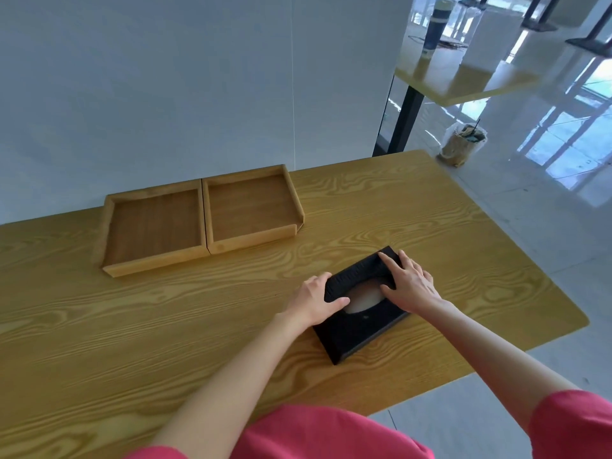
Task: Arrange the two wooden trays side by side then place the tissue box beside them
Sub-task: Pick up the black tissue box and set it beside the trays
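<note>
Two shallow wooden trays stand side by side against the wall, touching: the left tray (154,226) and the right tray (251,207). Both are empty. A black tissue box (359,323) with an oval opening lies flat on the wooden table (132,326), well to the right of and nearer than the trays. My left hand (314,301) grips the box's left side, thumb on top by the opening. My right hand (409,283) rests over its far right end, fingers spread across the top.
A white wall runs behind the trays. The table's right edge (516,233) drops to a glossy floor. A second table (463,81) with a dark bottle (437,24) stands beyond, and a lined bin (462,144) sits on the floor.
</note>
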